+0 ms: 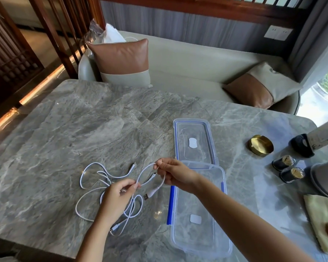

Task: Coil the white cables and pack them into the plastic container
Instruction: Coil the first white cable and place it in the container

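Observation:
Loose white cables (95, 183) lie tangled on the grey marble table (83, 129), left of a clear plastic container (197, 229) with blue clips. Its lid (194, 140) lies flat just behind it. My right hand (175, 173) pinches a loop of white cable above the container's left rim, and the cable's USB plug (149, 195) dangles below it. My left hand (119, 193) pinches the same cable a short way to the left, above the tangle. The container holds no cable.
On the right stand a brass dish (261, 145), two small dark jars (288, 168), a black object (301, 145) and a yellow cloth (322, 222). A sofa with brown cushions (121, 61) sits beyond the table's far edge.

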Action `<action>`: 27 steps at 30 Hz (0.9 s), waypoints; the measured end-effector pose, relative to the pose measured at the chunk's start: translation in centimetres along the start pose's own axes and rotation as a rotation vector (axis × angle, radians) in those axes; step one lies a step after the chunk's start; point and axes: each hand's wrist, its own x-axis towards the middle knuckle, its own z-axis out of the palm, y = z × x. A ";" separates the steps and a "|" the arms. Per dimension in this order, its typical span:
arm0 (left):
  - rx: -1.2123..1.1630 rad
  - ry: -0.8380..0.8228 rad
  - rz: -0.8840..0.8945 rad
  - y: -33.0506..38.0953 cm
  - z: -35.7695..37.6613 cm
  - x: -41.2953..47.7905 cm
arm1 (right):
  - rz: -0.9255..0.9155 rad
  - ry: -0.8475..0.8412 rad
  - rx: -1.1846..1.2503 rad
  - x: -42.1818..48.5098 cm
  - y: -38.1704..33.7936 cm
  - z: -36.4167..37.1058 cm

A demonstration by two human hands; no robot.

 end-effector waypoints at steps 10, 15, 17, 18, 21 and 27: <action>-0.328 -0.020 -0.115 0.1 1.4 -0.9 | -0.057 0.018 0.456 -1.2 0.6 1.1; -0.463 0.021 -0.160 0.1 1.9 -1.2 | -0.059 0.059 0.516 -1.8 1.6 1.9; -0.505 0.099 -0.184 0.3 2.4 -1.1 | -0.067 0.070 0.522 -1.9 2.0 2.3; -0.520 0.133 -0.188 0.5 2.5 -1.0 | -0.069 0.072 0.522 -2.0 2.1 2.5; -0.534 0.209 -0.168 0.8 2.9 -0.9 | -0.060 0.064 0.514 -2.3 2.3 3.3; -0.586 0.258 -0.142 1.7 3.4 -0.9 | -0.100 0.008 0.421 -2.4 2.4 3.9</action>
